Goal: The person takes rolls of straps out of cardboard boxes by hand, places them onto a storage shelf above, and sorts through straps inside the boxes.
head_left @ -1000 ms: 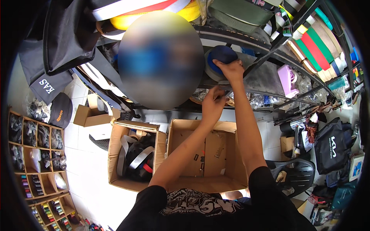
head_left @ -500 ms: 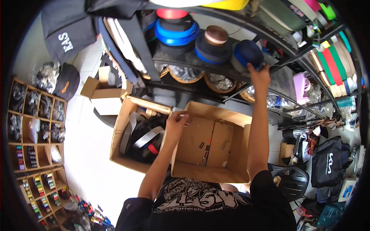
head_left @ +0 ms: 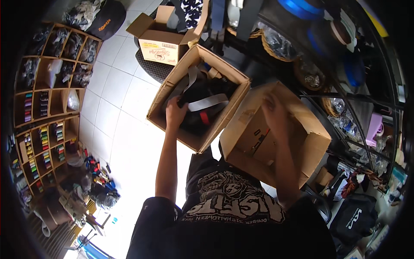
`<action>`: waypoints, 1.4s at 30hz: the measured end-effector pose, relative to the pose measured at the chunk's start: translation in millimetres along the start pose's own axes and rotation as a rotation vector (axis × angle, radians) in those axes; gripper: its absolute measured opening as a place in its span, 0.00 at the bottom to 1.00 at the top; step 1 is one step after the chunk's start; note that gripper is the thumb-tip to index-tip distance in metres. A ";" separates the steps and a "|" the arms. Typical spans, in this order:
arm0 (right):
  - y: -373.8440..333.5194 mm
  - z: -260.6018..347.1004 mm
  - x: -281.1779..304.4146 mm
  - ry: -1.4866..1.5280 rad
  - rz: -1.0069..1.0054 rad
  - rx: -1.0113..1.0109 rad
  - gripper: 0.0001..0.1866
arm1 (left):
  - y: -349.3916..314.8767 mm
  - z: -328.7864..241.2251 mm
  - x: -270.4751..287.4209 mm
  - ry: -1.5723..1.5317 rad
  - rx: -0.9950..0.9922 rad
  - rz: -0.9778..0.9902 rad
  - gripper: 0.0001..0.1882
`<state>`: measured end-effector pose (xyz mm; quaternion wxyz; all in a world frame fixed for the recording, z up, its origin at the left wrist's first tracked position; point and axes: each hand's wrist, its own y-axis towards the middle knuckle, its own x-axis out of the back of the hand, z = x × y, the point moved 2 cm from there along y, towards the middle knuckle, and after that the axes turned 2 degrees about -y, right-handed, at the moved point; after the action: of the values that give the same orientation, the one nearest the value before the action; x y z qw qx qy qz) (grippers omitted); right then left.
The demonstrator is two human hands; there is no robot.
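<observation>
Cardboard walls surround the fingers of my left hand (head_left: 175, 113), which reaches into the left box (head_left: 222, 67) just inside its left edge. These fingers bend down against dark straps (head_left: 206, 88); I cannot tell whether they grasp one or merely rest there. My right hand (head_left: 275, 113) is over the right box (head_left: 318, 131), near that box's far corner, with its fingers curled; shadow and blur keep me from telling whether they hold anything.

The dark straps lie in a loose heap within the left box, soft and tangled, with no single direction to the pile. Across them a grey strap (head_left: 209, 103) runs its long axis from the left edge toward the right edge, its right end tipped slightly to the far side. It is a flat, smooth woven band, paler than the heap. Just nearer to me lies a short red strip (head_left: 204, 117).

The left box is longer than it is wide, and its long axis slants from near left to far right. The right box stands just beside it, turned so that its longer sides run from far left to near right. Both are brown, creased, open-topped cardboard. Small dark bits (head_left: 258, 139) lie on the right box's bottom, toward its left edge.
</observation>
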<state>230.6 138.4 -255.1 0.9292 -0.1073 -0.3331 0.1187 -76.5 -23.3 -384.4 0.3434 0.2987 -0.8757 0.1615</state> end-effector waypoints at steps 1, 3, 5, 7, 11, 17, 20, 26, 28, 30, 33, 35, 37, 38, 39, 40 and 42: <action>7.5 -1.3 -17.0 -0.205 0.008 0.167 0.20 | -0.2 1.2 -4.8 0.097 -0.148 0.083 0.30; 7.9 6.4 -45.5 -0.415 0.033 0.324 0.17 | -2.9 2.8 -20.7 0.063 -0.004 0.306 0.40; 5.0 23.4 -66.7 -0.465 -0.022 0.553 0.14 | -6.4 1.0 -38.2 0.344 0.068 0.392 0.46; -0.3 36.1 -99.0 -0.291 0.223 0.500 0.11 | 1.3 28.6 -40.9 0.448 0.057 0.400 0.39; -8.3 22.5 -174.4 -0.214 0.907 0.406 0.08 | 25.6 44.7 -43.0 0.500 0.211 0.269 0.31; -21.4 -32.0 -306.1 -0.917 0.966 0.515 0.11 | 42.9 20.1 -15.1 0.351 0.315 0.168 0.30; -32.9 -21.2 -337.5 -1.081 0.915 0.213 0.11 | 17.9 40.5 3.7 0.346 0.303 0.170 0.30; -18.4 -94.4 -367.3 -1.016 0.475 0.689 0.11 | -18.0 36.0 26.2 0.023 0.289 0.162 0.24; -8.4 -96.5 -368.5 -1.041 0.607 0.652 0.11 | -18.5 40.2 29.7 -0.059 0.249 0.124 0.22; -12.3 -76.8 -361.2 -1.064 0.759 0.622 0.10 | -20.3 48.3 36.3 -0.142 0.328 0.106 0.19; 0.4 -44.9 -323.4 -1.026 0.858 0.336 0.10 | -9.6 51.4 43.6 -0.141 0.350 0.129 0.18; 14.3 -23.2 -289.2 -0.736 0.791 0.714 0.20 | -1.6 41.8 47.5 -0.166 0.302 0.144 0.18; 24.1 5.9 -251.3 -0.503 0.687 0.873 0.28 | -0.6 37.4 53.5 -0.397 0.136 0.203 0.21; 30.3 26.2 -225.4 -0.496 0.743 0.789 0.30 | 0.9 28.1 55.5 -0.405 0.119 0.200 0.21; 36.0 51.8 -195.4 -0.491 0.791 0.699 0.31 | 4.1 10.9 58.1 -0.524 0.059 0.261 0.22; 36.5 75.9 -167.8 -0.501 0.766 0.701 0.31 | 7.8 -8.5 63.0 -0.637 -0.005 0.325 0.24; 28.7 123.2 -126.1 -0.363 0.755 0.722 0.31 | 14.7 -47.6 81.8 -0.706 -0.060 0.375 0.25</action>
<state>52.4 143.6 -244.9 0.7275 0.1281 -0.3644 0.5670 -109.7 -22.4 -294.5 -0.0052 0.1605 -0.9835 0.0832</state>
